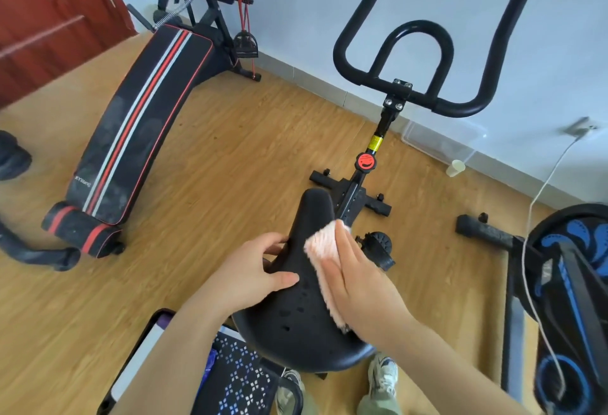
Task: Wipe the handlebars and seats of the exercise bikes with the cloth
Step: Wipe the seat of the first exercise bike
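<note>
At the far left edge a curved black foam-covered bar (36,251) lies low over the wooden plank floor (230,158). Right of it, in the upper left of the frame, stands one padded sit-up bench (138,125), its long curved black pad marked with red and white stripes, a coiled metal spring and foam rollers at its top end. In the lower middle, the left hand (253,266) grips the left edge of the black bike seat (306,309), fingers curled under the rim and thumb laid flat on top. The seat is smooth, narrow at the nose and broad at the back, dotted with small vent holes. The right hand (358,283) lies flat, fingers together, pressing one fluffy pink cloth (324,260) onto the seat's right side. Above, in the upper middle to upper right, the glossy black handlebars (424,49) loop in tubes over a post with one round red knob (365,161). At the bottom, two sneakers (381,378) show. In the lower right stands a second bike (572,299) with a black and blue patterned wheel housing, a white cable (533,217) trailing over it.
</note>
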